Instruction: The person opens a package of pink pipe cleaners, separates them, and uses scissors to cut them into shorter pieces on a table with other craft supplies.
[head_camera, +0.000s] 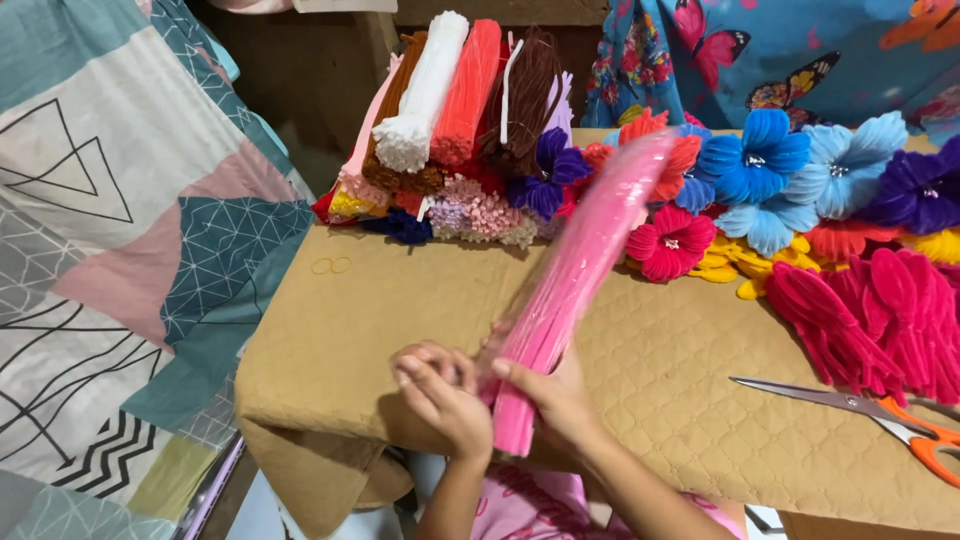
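Note:
My right hand (558, 398) grips the lower end of a long bundle of bright pink pipe cleaners (580, 268) in a clear plastic sleeve. The bundle slants up and to the right over the table and looks blurred. My left hand (440, 392) is at the bundle's lower left side, fingers curled against the plastic near its bottom end. Both hands are at the near edge of the tan quilted table cover (380, 300).
Stacked bundles of pipe cleaners (455, 100) in white, orange, brown and other colours lie at the back. Finished fuzzy flowers (760, 160) in blue, red, purple and yellow and pink petal pieces (880, 310) fill the right. Orange-handled scissors (880, 415) lie near right. Patterned fabric (120, 230) hangs left.

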